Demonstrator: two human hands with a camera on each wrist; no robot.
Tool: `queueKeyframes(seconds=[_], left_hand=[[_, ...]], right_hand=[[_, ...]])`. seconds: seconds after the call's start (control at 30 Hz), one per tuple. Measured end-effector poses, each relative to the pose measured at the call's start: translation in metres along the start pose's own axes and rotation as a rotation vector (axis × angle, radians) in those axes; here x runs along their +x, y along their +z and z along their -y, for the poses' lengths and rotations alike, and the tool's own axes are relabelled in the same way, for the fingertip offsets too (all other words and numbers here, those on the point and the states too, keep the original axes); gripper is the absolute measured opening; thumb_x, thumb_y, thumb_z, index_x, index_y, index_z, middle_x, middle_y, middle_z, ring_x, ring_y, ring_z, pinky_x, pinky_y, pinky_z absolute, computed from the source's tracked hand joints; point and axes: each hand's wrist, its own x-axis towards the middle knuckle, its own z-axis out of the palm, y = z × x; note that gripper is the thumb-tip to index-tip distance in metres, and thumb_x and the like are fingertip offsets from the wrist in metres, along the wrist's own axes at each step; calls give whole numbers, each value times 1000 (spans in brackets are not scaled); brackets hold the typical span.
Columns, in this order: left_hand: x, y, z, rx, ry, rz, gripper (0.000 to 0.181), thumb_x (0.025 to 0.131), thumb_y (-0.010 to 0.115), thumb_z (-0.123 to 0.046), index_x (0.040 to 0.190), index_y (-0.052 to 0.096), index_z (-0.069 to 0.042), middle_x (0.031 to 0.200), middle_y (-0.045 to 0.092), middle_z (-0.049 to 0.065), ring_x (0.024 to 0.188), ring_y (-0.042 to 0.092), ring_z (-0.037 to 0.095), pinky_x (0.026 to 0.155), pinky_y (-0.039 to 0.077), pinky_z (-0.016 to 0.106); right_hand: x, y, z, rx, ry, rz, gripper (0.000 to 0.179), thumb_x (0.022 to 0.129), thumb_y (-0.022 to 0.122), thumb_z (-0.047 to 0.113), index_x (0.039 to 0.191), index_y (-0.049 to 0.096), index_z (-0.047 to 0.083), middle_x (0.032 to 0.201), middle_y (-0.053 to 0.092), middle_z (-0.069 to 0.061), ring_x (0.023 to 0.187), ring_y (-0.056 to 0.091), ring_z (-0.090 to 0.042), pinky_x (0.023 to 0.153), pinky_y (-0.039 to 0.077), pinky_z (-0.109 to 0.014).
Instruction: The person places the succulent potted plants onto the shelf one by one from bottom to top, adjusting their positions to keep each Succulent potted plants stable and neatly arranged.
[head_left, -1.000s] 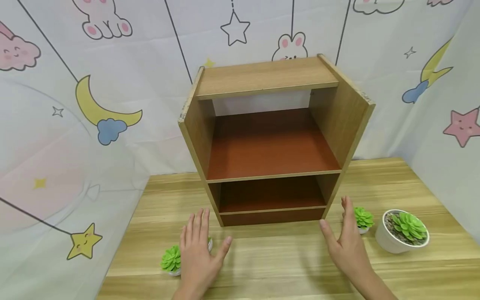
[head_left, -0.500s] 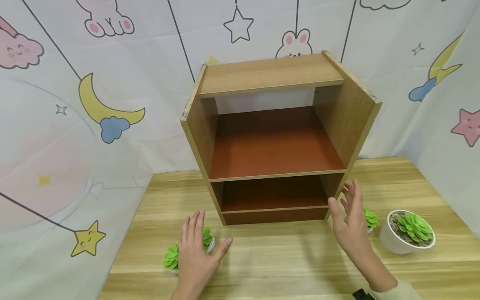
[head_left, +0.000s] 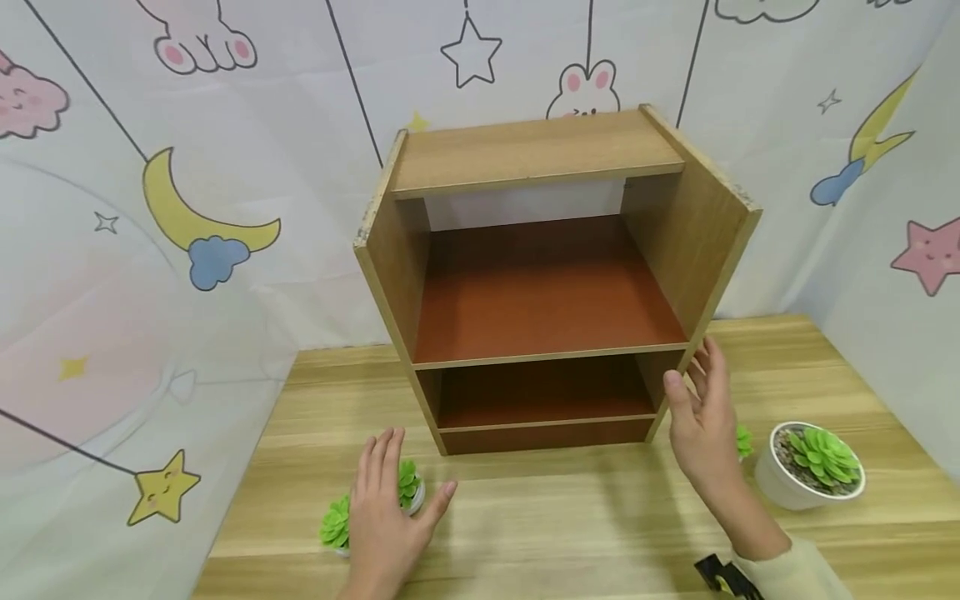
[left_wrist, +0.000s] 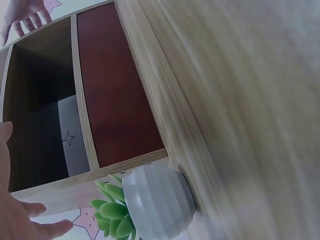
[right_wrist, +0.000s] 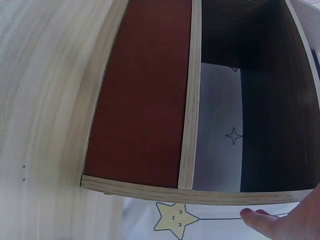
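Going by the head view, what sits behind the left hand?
Left of the left hand, part of a small potted plant shows; another potted plant peeks out on its right. The hand covers the rest of both.

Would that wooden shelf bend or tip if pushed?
The wooden shelf is probably stiff, being built of boards. Its number of boards suggests some weight. Standing flat on the table, it would likely slide, not tip, if pushed low.
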Motion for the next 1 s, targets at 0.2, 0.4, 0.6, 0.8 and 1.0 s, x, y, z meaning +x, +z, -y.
queueKeyframes(seconds=[0.2,0.4,0.6,0.8,1.0], left_hand=[[3,-3,2,-3,24,-21,89,80,77,-49,151,38,-11,150,39,11,139,27,37,103,25,66],[3,-4,4,5,14,-18,85,82,76,-41,151,38,-10,150,39,11,139,28,37,104,24,65],[4,-3,2,-7,-9,-9,85,82,77,-43,151,38,-11,151,38,9,140,25,34,104,23,65],[4,-4,1,-7,-20,-12,89,80,78,-49,150,39,-10,150,38,9,141,25,34,105,23,65],[3,-5,5,-25,-18,-37,88,79,80,-44,150,39,-11,150,40,9,140,27,34,105,24,65]], right_hand=[[8,1,4,21,-22,-40,58,103,48,18,156,24,19,152,33,-9,137,36,-27,102,38,-27],[19,-4,11,80,-17,-100,55,103,47,20,154,28,13,149,36,-11,136,36,-28,108,32,-36],[25,-6,17,85,-23,-97,56,103,49,18,154,28,12,151,35,-10,137,35,-25,108,33,-31],[31,-2,15,115,-93,-83,57,101,54,11,153,31,10,149,40,-11,138,35,-23,108,32,-30],[40,-1,15,115,-105,-96,57,100,58,13,152,34,14,148,42,-10,137,37,-21,108,32,-32]])
